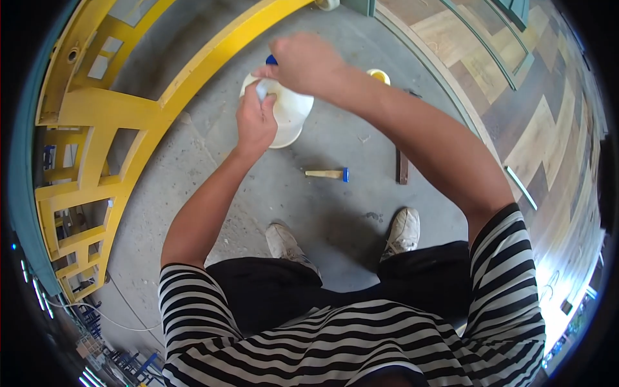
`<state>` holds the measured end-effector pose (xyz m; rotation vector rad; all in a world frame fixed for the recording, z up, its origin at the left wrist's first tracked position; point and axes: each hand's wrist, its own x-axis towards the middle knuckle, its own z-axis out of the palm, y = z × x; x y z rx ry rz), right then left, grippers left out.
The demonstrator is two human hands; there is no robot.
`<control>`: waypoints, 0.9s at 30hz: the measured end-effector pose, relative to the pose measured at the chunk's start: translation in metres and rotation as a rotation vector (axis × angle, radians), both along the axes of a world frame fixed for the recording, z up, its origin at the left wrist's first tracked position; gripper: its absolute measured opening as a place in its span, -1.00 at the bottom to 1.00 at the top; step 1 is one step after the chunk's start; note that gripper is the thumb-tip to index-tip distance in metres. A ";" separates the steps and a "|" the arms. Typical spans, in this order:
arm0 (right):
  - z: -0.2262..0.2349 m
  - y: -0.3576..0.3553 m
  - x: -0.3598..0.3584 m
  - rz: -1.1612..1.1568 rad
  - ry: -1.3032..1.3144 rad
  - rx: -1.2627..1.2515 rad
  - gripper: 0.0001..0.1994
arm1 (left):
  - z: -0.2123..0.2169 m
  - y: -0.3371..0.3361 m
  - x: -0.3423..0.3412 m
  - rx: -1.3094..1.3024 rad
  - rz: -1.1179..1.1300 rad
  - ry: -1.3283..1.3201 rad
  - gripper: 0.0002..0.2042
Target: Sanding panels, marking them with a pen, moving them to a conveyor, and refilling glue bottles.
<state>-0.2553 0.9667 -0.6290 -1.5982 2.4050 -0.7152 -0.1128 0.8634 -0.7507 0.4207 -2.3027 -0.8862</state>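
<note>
A large white plastic jug (288, 115) hangs in front of me above the concrete floor. My left hand (255, 122) is closed around its handle on the left side. My right hand (303, 62) is clenched over the top of the jug, on its blue cap (271, 60), of which only a corner shows. My two shoes (284, 242) stand on the floor below.
A yellow wooden lattice frame (122, 122) curves along the left. On the floor lie a small wooden-handled tool with a blue end (327, 174), a dark wooden strip (403, 166) and a yellow-rimmed round container (380, 75). Patterned wooden panels (516, 103) fill the right.
</note>
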 end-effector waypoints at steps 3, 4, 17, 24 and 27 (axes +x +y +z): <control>-0.003 -0.008 -0.007 -0.043 0.021 0.147 -0.58 | 0.003 -0.002 -0.012 -0.045 -0.017 0.072 -0.70; -0.002 -0.009 -0.010 -0.037 0.032 0.150 -0.58 | 0.005 0.000 -0.015 -0.074 0.017 0.049 -0.70; -0.051 0.022 -0.028 0.070 0.224 -0.067 -0.58 | 0.010 0.017 -0.036 -0.182 -0.087 -0.068 -0.72; -0.052 0.029 -0.017 -0.211 0.140 -0.040 -0.58 | 0.016 0.022 -0.044 -0.180 -0.036 -0.137 -0.74; -0.071 0.036 -0.017 -0.207 0.364 -0.257 -0.65 | 0.017 0.019 -0.042 -0.208 -0.144 -0.078 -0.75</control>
